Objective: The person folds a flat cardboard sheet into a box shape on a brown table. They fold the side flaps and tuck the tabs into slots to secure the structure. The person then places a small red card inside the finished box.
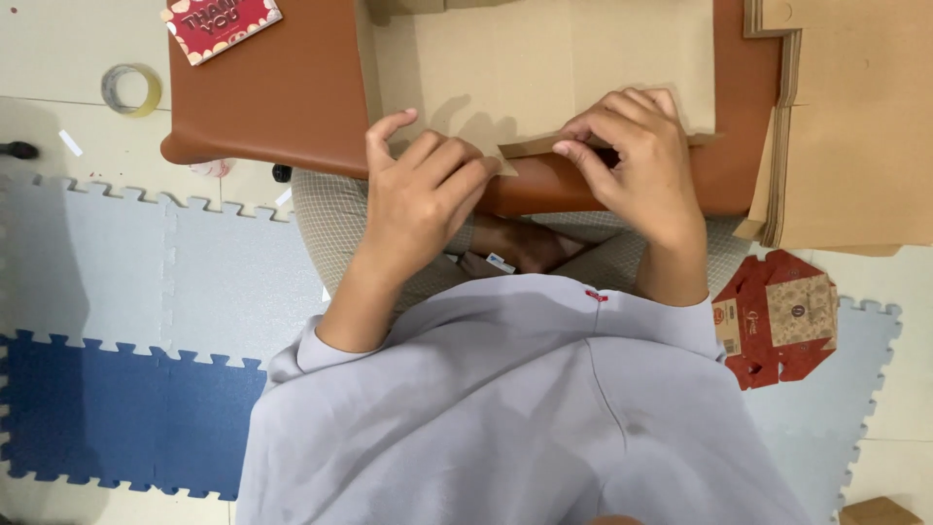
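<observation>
Early in folding: cardboard sheet [544, 68] lying flat at 12 o'clock, only its near flap [530, 146] lifted. Left hand [423, 199] half-curled, pressing the sheet; right hand [637, 156] pinching the flap.

The bare brown bench [272, 97] surface left of the flat cardboard sheet [544, 58] offers open passage. Right of the sheet, a stack of cardboard blanks [846, 126] blocks access. Beyond the bench's left edge, a tape roll [131, 89] lies on the floor. A red card [222, 24] occupies the bench's far left corner.
</observation>
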